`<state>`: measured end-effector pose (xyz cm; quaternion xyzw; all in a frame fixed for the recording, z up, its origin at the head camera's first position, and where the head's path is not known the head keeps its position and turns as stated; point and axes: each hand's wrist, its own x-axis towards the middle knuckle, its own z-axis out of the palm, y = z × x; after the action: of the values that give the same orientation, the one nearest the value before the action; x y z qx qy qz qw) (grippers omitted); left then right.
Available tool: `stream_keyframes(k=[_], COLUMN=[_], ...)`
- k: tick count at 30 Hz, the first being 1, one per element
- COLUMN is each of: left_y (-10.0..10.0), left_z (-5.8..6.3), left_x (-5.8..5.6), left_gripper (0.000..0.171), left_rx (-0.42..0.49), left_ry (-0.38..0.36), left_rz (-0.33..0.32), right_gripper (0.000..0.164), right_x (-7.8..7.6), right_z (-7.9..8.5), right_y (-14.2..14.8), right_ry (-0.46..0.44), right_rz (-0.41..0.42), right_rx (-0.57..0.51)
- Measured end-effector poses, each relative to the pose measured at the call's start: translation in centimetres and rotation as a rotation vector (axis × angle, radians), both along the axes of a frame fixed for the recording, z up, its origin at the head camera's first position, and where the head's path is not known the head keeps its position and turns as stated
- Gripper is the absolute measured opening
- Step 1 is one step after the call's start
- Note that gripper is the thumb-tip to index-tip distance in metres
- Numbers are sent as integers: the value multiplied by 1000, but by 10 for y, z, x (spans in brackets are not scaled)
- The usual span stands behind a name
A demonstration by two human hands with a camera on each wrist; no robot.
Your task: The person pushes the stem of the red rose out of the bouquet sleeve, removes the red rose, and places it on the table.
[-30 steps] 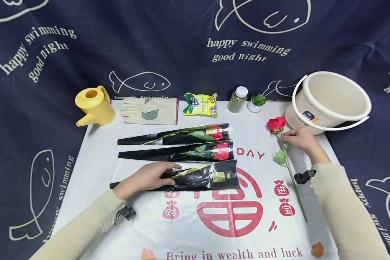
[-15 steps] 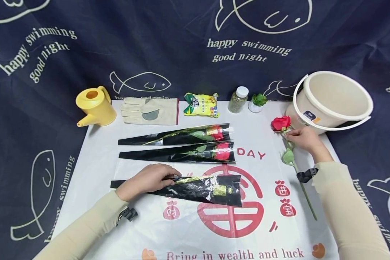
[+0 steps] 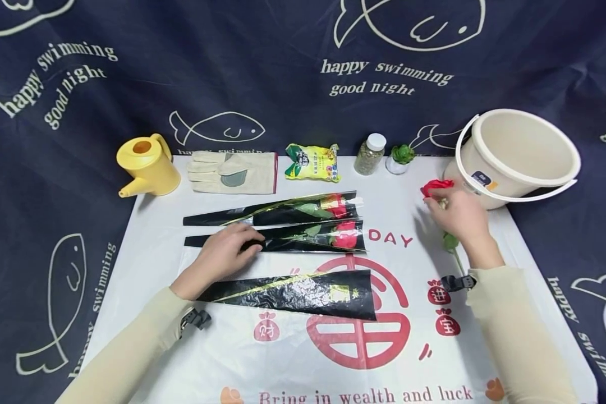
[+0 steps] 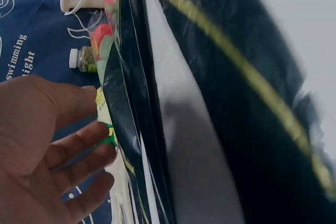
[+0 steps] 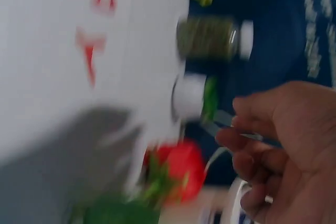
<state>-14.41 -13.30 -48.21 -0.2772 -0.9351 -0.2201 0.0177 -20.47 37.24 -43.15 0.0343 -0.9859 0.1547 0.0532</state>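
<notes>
On the left, the left hand (image 3: 223, 252), which half a second ago gripped the upper edge of the flat black-and-clear plastic flower sleeve with a gold stripe (image 3: 293, 294), has let go; its fingers are now spread and loosely bent above the nearer of two red roses in black-and-clear wrap (image 3: 308, 238). The sleeve lies on the white printed tabletop (image 3: 212, 359) where it was then, nearer the person than a second ago. Its long axis runs left to right, wide end right and tilted slightly toward the person, narrow end hidden by the left arm. Farther right, the right hand (image 3: 462, 219) has risen from the loose red rose with a green stem (image 3: 434, 186), fingers loosely curled, pinching nothing. The rose's bloom points away from the person, its stem toward them, partly hidden.
</notes>
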Motion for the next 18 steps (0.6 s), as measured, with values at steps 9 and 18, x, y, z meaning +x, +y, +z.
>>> stream_keyframes(k=[9,18], left_y=[8,16], left_z=[-12,-17], left_x=[-14,-16], left_gripper=[31,33], left_rx=[-102,-153], left_ry=[-4,-1], left_rz=[-23,-98], right_gripper=[29,34], right_x=[19,31], right_z=[-15,-40], right_y=[-99,-174], right_ry=[120,99], right_rz=[477,772], right_rx=[-126,-58])
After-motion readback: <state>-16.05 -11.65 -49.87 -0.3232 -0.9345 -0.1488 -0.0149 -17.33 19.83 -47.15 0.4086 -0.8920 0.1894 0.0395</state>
